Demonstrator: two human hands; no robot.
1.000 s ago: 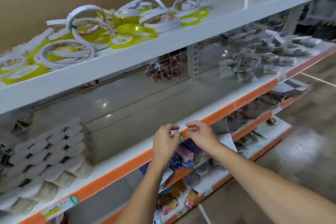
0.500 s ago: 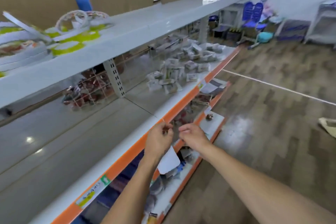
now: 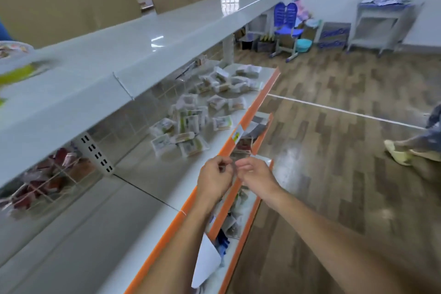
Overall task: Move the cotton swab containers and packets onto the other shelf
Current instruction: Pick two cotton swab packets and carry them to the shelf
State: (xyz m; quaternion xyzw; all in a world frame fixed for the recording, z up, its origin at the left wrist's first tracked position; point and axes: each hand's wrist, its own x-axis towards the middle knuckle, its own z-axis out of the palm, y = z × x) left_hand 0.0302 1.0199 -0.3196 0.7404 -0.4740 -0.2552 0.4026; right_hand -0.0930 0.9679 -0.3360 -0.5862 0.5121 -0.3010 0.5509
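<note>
Several clear cotton swab packets (image 3: 188, 126) lie scattered on the middle shelf (image 3: 253, 112), which has an orange front edge. More packets (image 3: 238, 76) sit toward its far end. At the far left of the top shelf (image 3: 152, 38), the blurred rim of a round white and yellow container (image 3: 16, 64) shows. My left hand (image 3: 214, 178) and my right hand (image 3: 254, 174) are held close together over the orange edge, just short of the packets. Their fingers are curled and the fingertips nearly touch. I see nothing clearly held between them.
A wire divider with red packs (image 3: 45, 179) sits on the left of the middle shelf. Mixed goods fill the lower shelves (image 3: 238, 210). Another person's foot (image 3: 398, 154) is on the wooden floor at the right. A blue chair (image 3: 286, 31) and a white cabinet (image 3: 381, 21) stand at the back.
The view has swung right along the shelves: the stacked containers at the left are out of view and the packets are closer. Both hands stayed together at the shelf edge.
</note>
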